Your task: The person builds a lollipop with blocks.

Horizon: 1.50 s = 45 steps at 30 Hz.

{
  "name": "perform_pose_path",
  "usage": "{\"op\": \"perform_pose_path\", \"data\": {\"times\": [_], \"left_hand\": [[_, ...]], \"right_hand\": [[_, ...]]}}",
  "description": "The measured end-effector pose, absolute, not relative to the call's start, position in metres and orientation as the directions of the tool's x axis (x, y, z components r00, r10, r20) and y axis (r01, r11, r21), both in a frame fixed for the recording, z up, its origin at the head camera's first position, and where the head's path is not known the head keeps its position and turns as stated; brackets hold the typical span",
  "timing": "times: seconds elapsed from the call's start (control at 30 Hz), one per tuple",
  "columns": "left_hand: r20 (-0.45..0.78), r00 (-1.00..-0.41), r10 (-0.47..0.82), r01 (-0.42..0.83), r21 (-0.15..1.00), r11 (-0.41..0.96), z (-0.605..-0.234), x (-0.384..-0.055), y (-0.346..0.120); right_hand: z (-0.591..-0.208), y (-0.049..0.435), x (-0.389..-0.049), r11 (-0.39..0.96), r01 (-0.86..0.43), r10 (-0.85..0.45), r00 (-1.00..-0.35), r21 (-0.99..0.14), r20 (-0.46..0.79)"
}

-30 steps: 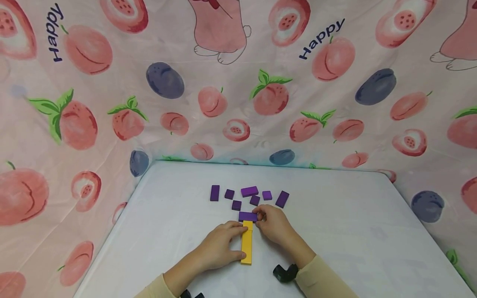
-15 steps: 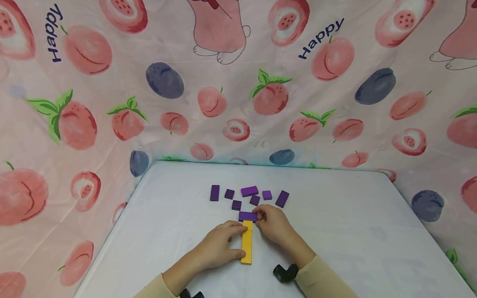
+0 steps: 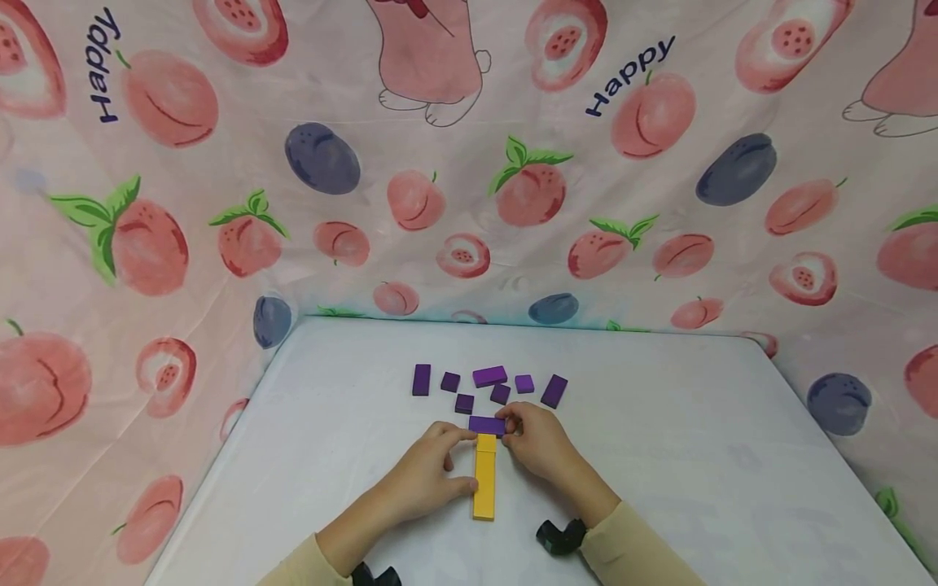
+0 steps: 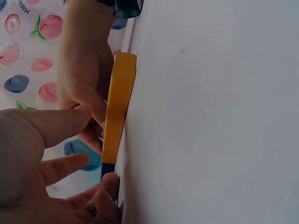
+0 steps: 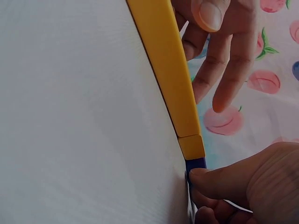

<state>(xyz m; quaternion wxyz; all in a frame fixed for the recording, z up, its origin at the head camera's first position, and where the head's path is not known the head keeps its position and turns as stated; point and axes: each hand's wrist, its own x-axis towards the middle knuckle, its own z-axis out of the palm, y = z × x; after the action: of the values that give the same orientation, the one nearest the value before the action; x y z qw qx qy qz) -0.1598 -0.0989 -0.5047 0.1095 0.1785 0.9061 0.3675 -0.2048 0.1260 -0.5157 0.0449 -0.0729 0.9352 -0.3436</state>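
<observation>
A long yellow block [image 3: 484,488] lies lengthwise on the white table, with a short yellow block [image 5: 192,147] against its far end. Across that end lies a purple rectangular block [image 3: 487,425], forming a T. My right hand [image 3: 542,443] pinches the purple block's right end between thumb and curled fingers; the right wrist view shows the thumb on it. My left hand [image 3: 425,472] is just left of the yellow blocks, thumb and fingers spread apart. In the left wrist view, its fingertips [image 4: 111,182] are close to the purple block, and whether they touch is unclear.
Several loose purple blocks, such as an upright-lying one [image 3: 421,380], a cube [image 3: 464,404] and a slanted one [image 3: 554,391], are scattered beyond the T. A black device [image 3: 561,537] sits at the right wrist. Fruit-patterned cloth [image 3: 469,163] hangs behind the table.
My left hand has lifted its fingers off the top of the yellow blocks and shifted slightly left. The right hand and all the blocks stay in place.
</observation>
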Motion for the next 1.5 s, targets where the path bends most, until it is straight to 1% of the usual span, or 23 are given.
{"op": "perform_pose_path", "data": {"times": [0.4,0.63,0.8,1.5], "left_hand": [[-0.054,-0.901,0.431,0.284,0.678,0.678,-0.507,-0.173,-0.095],[-0.07,-0.897,0.437,0.311,0.603,0.734,-0.51,-0.177,-0.091],[-0.077,-0.895,0.439,0.32,0.575,0.753,-0.512,-0.179,-0.09],[-0.077,-0.894,0.441,0.337,0.532,0.777,-0.509,-0.178,-0.087]], "right_hand": [[-0.516,0.126,-0.205,0.759,-0.123,-0.177,-0.984,-0.639,-0.02],[-0.518,0.126,-0.205,0.765,-0.125,-0.177,-0.984,-0.631,-0.02],[-0.518,0.127,-0.204,0.764,-0.131,-0.183,-0.983,-0.632,-0.017],[-0.518,0.128,-0.205,0.768,-0.133,-0.178,-0.984,-0.626,-0.01]]}}
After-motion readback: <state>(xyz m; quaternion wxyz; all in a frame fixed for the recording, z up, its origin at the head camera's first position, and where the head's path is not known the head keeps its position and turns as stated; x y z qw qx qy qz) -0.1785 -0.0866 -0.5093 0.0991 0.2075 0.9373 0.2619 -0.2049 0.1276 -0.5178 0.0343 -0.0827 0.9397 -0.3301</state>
